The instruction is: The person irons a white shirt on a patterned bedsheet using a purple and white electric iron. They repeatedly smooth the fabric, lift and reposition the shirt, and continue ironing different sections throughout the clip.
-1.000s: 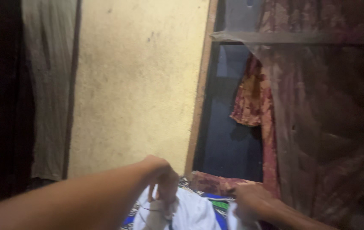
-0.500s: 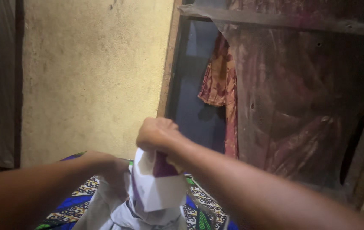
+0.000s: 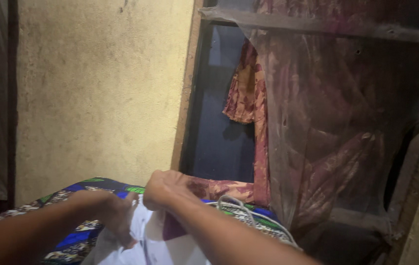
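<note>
Matt white cloth [image 3: 121, 245], patterned cotton cover [image 3: 79, 230], rough plaster wall [image 3: 96, 88].

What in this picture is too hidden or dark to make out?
- White object, head view: the bottom edge cuts it off and the right hand covers its top, so its kind is unclear.
- Left hand: fingers buried in white cloth; grip unclear.
- White cord: its ends run behind the right forearm.
- Doorway: too dark to see inside.

The white and purple fabric item [image 3: 165, 243] is cut off by the lower picture edge. Both hands' fingertips are hidden in its folds. The white cord [image 3: 248, 212] ends behind the right forearm.
</note>
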